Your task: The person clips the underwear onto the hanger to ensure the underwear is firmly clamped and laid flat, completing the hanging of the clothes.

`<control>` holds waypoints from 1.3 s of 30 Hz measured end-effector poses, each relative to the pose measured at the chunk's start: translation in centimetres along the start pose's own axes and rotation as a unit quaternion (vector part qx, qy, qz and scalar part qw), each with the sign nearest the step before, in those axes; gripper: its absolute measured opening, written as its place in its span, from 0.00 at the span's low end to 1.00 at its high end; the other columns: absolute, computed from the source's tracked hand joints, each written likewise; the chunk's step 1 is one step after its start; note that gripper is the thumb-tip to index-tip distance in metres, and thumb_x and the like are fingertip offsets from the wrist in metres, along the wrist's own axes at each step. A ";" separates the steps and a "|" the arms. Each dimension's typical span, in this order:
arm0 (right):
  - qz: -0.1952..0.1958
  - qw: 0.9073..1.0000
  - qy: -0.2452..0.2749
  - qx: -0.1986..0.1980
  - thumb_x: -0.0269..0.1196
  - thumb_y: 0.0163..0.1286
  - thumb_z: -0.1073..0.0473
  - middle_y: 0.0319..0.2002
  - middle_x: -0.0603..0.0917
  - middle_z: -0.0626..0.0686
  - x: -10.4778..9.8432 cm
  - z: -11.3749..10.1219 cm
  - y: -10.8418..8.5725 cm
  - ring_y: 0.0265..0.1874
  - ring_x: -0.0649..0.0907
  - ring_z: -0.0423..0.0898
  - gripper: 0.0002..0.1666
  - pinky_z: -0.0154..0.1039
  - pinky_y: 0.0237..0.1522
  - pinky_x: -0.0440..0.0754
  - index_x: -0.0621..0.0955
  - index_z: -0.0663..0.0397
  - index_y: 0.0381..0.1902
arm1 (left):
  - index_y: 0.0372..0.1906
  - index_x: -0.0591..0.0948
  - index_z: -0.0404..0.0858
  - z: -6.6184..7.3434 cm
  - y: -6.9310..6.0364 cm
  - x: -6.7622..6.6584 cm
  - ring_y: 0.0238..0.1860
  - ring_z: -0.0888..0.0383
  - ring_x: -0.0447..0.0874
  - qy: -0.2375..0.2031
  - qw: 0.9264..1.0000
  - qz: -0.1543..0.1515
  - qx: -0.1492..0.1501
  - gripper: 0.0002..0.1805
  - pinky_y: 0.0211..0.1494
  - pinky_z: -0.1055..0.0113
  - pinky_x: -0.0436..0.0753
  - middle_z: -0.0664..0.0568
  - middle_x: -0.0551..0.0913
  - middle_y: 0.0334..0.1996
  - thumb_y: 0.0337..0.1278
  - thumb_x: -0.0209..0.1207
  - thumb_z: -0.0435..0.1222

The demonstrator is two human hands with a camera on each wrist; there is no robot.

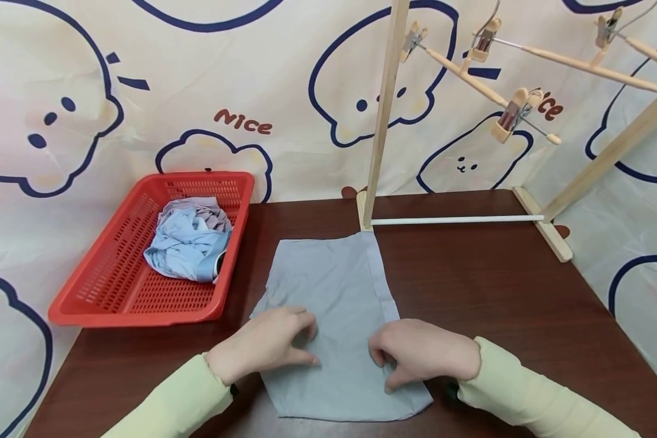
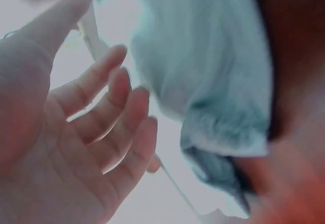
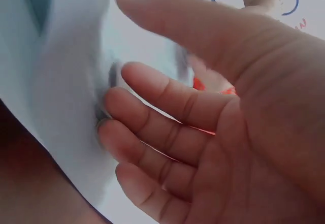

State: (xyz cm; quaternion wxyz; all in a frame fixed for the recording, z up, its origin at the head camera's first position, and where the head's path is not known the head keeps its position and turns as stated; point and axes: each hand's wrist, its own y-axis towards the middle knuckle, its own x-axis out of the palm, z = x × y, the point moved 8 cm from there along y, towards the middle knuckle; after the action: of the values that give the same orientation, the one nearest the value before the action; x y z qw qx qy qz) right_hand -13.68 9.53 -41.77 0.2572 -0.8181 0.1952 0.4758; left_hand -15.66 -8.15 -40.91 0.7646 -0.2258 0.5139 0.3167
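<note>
A grey-blue garment (image 1: pixel 339 286) lies spread on the dark table, with a stitched band along its right edge; its exact kind I cannot tell. At its left side my left hand (image 1: pixel 271 340) hovers over or touches the cloth, fingers loosely bent. My right hand (image 1: pixel 424 353) is over the lower right edge, its fingers also bent and apart from the thumb. In the left wrist view the left palm (image 2: pixel 71 148) holds nothing, and the cloth (image 2: pixel 208 51) is beside it. The right wrist view has the right fingertips (image 3: pixel 114 102) at the cloth (image 3: pixel 76 97), with no fabric pinched.
A red plastic basket (image 1: pixel 95 319) with crumpled light blue (image 1: pixel 183 243) and mauve clothes (image 1: pixel 202 210) stands at the left. Behind the garment at right is a wooden rack (image 1: pixel 385 109) with a white lower bar (image 1: pixel 454 220) and hanging clip hangers (image 1: pixel 465 76). Patterned sheeting surrounds the table (image 1: pixel 487 286).
</note>
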 end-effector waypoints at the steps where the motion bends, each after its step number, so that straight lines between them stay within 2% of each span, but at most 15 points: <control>1: 0.010 1.000 0.003 0.003 0.80 0.49 0.51 0.23 0.71 0.36 -0.5 0.2 0.0 0.22 0.70 0.34 0.20 0.31 0.27 0.72 0.76 0.40 0.26 | 0.33 0.80 0.49 -0.1 0.3 -0.4 0.27 0.63 0.70 0.005 1.000 0.015 0.002 0.21 0.31 0.67 0.74 0.61 0.74 0.27 0.47 0.76 0.56; 4: 0.052 0.999 -0.005 0.009 0.77 0.56 0.47 0.27 0.76 0.38 -2.4 0.8 0.0 0.27 0.74 0.35 0.15 0.34 0.32 0.76 0.80 0.40 0.32 | 0.40 0.83 0.46 -0.6 1.3 -1.4 0.31 0.62 0.73 0.013 0.999 0.048 0.000 0.21 0.34 0.65 0.77 0.59 0.77 0.33 0.50 0.75 0.54; 6: 0.092 0.996 -0.016 0.015 0.75 0.60 0.45 0.32 0.80 0.39 -4.2 1.4 -0.2 0.30 0.77 0.36 0.14 0.37 0.35 0.78 0.82 0.42 0.37 | 0.45 0.84 0.45 -1.0 2.0 -2.0 0.36 0.60 0.78 0.006 0.998 0.061 -0.008 0.22 0.41 0.62 0.79 0.57 0.81 0.38 0.52 0.74 0.54; 8: 0.138 0.990 -0.028 0.030 0.73 0.63 0.43 0.35 0.82 0.38 -6.2 2.1 -0.7 0.32 0.79 0.37 0.15 0.38 0.37 0.80 0.83 0.42 0.40 | 0.51 0.84 0.43 -1.4 2.7 -2.8 0.45 0.56 0.82 -0.011 0.997 0.080 -0.016 0.25 0.50 0.56 0.80 0.55 0.83 0.46 0.55 0.72 0.54; 10: 0.182 0.981 -0.029 0.055 0.72 0.64 0.42 0.36 0.83 0.38 -8.4 3.0 -1.6 0.34 0.81 0.37 0.16 0.40 0.38 0.80 0.84 0.43 0.42 | 0.59 0.81 0.41 -1.8 3.4 -3.7 0.56 0.52 0.80 -0.040 0.993 0.104 -0.025 0.30 0.61 0.50 0.75 0.52 0.83 0.55 0.56 0.72 0.53; 14: 0.263 0.958 -0.013 0.110 0.70 0.67 0.39 0.36 0.83 0.38 -12.6 4.6 -3.8 0.34 0.81 0.38 0.17 0.43 0.39 0.79 0.85 0.42 0.43 | 0.69 0.74 0.39 -2.6 4.8 -5.3 0.66 0.51 0.72 -0.102 0.983 0.146 -0.046 0.39 0.69 0.46 0.67 0.51 0.77 0.65 0.59 0.70 0.54; 18: 0.322 0.933 0.023 0.160 0.66 0.71 0.39 0.37 0.85 0.42 -16.1 6.0 -6.4 0.35 0.82 0.41 0.18 0.47 0.40 0.80 0.84 0.44 0.46 | 0.74 0.68 0.43 -3.5 6.1 -5.9 0.69 0.52 0.68 -0.141 0.972 0.174 -0.075 0.43 0.72 0.45 0.62 0.52 0.72 0.69 0.59 0.68 0.57; 21: 0.357 0.910 0.054 0.204 0.65 0.70 0.37 0.41 0.86 0.49 -18.2 6.8 -8.6 0.38 0.84 0.46 0.24 0.51 0.42 0.81 0.82 0.48 0.52 | 0.75 0.66 0.44 -4.2 7.2 -6.2 0.70 0.51 0.66 -0.158 0.964 0.195 -0.091 0.44 0.73 0.43 0.59 0.51 0.69 0.71 0.59 0.68 0.57; 25: 0.405 0.878 0.077 0.243 0.68 0.67 0.36 0.48 0.84 0.55 -20.7 7.2 -11.5 0.43 0.83 0.52 0.33 0.39 0.43 0.79 0.78 0.50 0.60 | 0.76 0.65 0.42 -5.1 8.4 -6.4 0.71 0.52 0.65 -0.172 0.956 0.213 -0.105 0.45 0.73 0.45 0.60 0.50 0.69 0.72 0.59 0.69 0.55; 28: 0.434 0.861 0.075 0.254 0.69 0.68 0.42 0.51 0.84 0.56 -22.4 7.1 -13.2 0.45 0.82 0.53 0.35 0.27 0.39 0.74 0.74 0.51 0.65 | 0.76 0.65 0.43 -5.7 9.3 -6.6 0.71 0.53 0.66 -0.186 0.951 0.220 -0.116 0.45 0.72 0.49 0.65 0.50 0.69 0.72 0.59 0.69 0.55; 31: 0.461 0.845 0.043 0.268 0.67 0.72 0.48 0.54 0.83 0.58 -24.0 6.9 -14.5 0.46 0.81 0.50 0.33 0.23 0.38 0.71 0.72 0.51 0.70 | 0.76 0.65 0.43 -6.1 10.1 -7.0 0.70 0.53 0.66 -0.196 0.946 0.229 -0.124 0.44 0.70 0.52 0.68 0.50 0.69 0.71 0.60 0.69 0.55; 33: 0.491 0.826 0.027 0.275 0.66 0.73 0.52 0.54 0.83 0.57 -25.1 6.8 -15.5 0.45 0.81 0.43 0.32 0.23 0.39 0.70 0.72 0.50 0.71 | 0.76 0.66 0.42 -6.3 10.6 -7.3 0.70 0.53 0.67 -0.198 0.943 0.235 -0.127 0.44 0.70 0.53 0.68 0.50 0.70 0.71 0.60 0.69 0.55; 35: 0.529 0.801 0.013 0.280 0.66 0.73 0.54 0.52 0.84 0.51 -26.3 6.6 -16.7 0.42 0.79 0.34 0.29 0.22 0.41 0.70 0.75 0.48 0.69 | 0.75 0.66 0.41 -6.4 11.1 -7.7 0.70 0.53 0.67 -0.201 0.941 0.240 -0.127 0.44 0.70 0.54 0.68 0.49 0.71 0.71 0.60 0.69 0.54; 37: 0.572 0.770 0.029 0.280 0.65 0.73 0.56 0.49 0.84 0.44 -27.3 6.5 -18.0 0.39 0.77 0.28 0.25 0.23 0.44 0.71 0.78 0.45 0.66 | 0.75 0.67 0.40 -6.3 11.6 -8.1 0.70 0.52 0.68 -0.204 0.940 0.245 -0.125 0.44 0.70 0.54 0.68 0.48 0.71 0.71 0.60 0.69 0.54; 39: 0.613 0.736 0.055 0.283 0.65 0.73 0.56 0.46 0.82 0.37 -28.3 6.6 -19.3 0.40 0.76 0.28 0.23 0.25 0.48 0.71 0.80 0.42 0.64 | 0.75 0.66 0.39 -6.3 12.2 -8.7 0.70 0.52 0.68 -0.206 0.938 0.249 -0.125 0.44 0.70 0.54 0.68 0.48 0.71 0.71 0.60 0.68 0.55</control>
State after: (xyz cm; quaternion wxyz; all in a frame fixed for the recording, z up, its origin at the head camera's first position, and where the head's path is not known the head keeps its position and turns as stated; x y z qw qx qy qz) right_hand -20.56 30.93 -15.10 0.1183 -0.4359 0.7936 0.4076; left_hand -30.80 -6.00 -35.42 0.7161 -0.1147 0.3412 0.5980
